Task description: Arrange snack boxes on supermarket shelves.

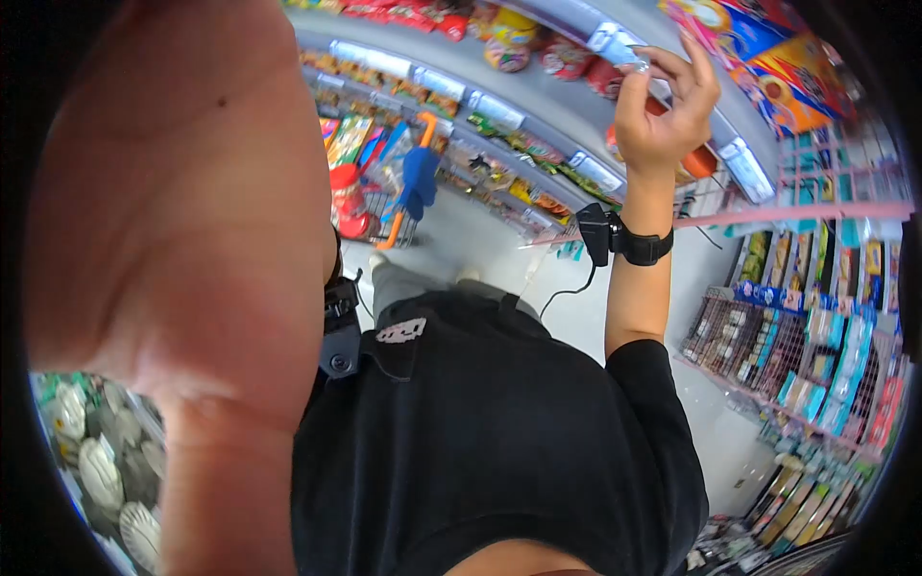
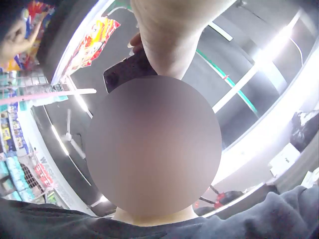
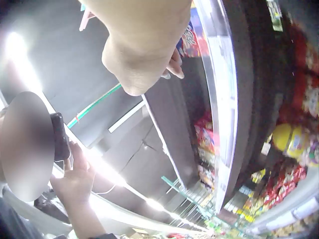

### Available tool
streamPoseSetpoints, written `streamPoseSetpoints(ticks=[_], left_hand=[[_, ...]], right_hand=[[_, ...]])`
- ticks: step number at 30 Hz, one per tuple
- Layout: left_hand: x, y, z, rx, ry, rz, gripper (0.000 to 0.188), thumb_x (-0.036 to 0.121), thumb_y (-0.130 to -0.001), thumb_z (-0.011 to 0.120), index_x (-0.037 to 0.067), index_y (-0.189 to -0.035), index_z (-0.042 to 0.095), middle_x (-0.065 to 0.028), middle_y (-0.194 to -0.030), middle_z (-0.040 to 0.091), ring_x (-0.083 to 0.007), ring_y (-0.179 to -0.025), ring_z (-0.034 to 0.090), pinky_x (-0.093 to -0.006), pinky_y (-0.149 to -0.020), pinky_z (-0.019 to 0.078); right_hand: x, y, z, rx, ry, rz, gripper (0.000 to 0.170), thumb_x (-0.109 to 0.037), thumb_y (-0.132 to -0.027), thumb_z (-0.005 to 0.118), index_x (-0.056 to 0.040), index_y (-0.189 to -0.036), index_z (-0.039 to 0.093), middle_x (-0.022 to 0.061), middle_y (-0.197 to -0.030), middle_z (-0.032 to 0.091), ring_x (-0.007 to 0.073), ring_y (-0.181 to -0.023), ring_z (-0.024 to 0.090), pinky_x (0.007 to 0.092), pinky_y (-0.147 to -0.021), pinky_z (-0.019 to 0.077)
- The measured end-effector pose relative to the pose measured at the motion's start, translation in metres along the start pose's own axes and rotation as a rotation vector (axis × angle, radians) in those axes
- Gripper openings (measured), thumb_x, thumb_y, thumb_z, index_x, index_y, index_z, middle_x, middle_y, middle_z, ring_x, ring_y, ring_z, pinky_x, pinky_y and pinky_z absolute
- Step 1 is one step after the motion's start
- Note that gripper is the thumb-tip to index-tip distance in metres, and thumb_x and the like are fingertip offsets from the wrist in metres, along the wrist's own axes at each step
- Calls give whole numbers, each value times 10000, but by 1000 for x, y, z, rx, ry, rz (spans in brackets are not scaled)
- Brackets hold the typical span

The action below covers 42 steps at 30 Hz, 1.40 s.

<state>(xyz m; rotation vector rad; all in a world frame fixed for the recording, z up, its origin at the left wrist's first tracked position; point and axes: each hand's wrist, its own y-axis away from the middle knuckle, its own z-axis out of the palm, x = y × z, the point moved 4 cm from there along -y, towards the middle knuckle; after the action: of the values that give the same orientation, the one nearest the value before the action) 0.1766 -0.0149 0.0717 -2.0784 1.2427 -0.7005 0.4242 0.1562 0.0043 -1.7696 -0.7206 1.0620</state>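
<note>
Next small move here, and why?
Probably lower the left hand from the dark device at the person's head: its palm fills much of the left side of the head view, hiding what lies behind. The right hand is raised beside the snack shelf with no clear grip on anything, so a clear view would likely help first.

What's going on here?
A person in a black shirt stands in a shop aisle. Their left hand is raised to a dark device at the head; how firmly it grips isn't clear. The right hand is up in front of a shelf, near bright packets, fingers loosely bent, with nothing visible in its grasp. A loaded cart stands by the shelves.
</note>
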Motion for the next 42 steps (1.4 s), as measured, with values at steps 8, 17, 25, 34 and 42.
streamPoseSetpoints(ticks=[8,17,25,34,42], left_hand=[[-10,-15,-4,-381,182,141,573,234,-839,551,47,-1346,359,-173,-1298,461,-288,-1190,444,-423,-988,342],[-191,136,-33,448,559,-493,543,185,-881,500,40,-1370,312,-172,-1327,439,-268,-1209,436,-399,-1004,344],[-287,538,198,-283,617,-1975,507,318,-801,560,55,-1231,506,-220,-1038,616,-313,-1011,586,-368,-848,460],[-264,518,210,-216,1215,-1600,762,-49,-631,720,84,-1304,387,-60,-1190,552,-184,-1081,545,-336,-897,459],[-259,506,199,-406,1106,-1675,813,-52,-602,743,68,-1306,354,-73,-1196,546,-182,-1091,534,-330,-899,463]], right_hand=[[-35,54,130,-339,-238,-13,469,-74,-731,647,-92,-1185,530,56,-764,653,160,-614,646,279,-588,503],[-47,228,330,-1207,-262,522,667,-244,-740,676,-10,-1290,381,247,-1171,528,369,-1064,544,435,-889,447],[13,450,400,-1531,249,923,979,-286,-529,825,47,-1316,348,253,-1280,474,340,-1184,489,377,-995,400],[-10,471,404,-1296,-281,1358,891,-183,-542,849,-67,-1315,422,111,-1285,527,240,-1205,483,363,-1012,382],[-21,450,397,-1163,-331,1429,923,-252,-522,883,-31,-1296,432,134,-1269,531,250,-1200,485,367,-1016,375]])
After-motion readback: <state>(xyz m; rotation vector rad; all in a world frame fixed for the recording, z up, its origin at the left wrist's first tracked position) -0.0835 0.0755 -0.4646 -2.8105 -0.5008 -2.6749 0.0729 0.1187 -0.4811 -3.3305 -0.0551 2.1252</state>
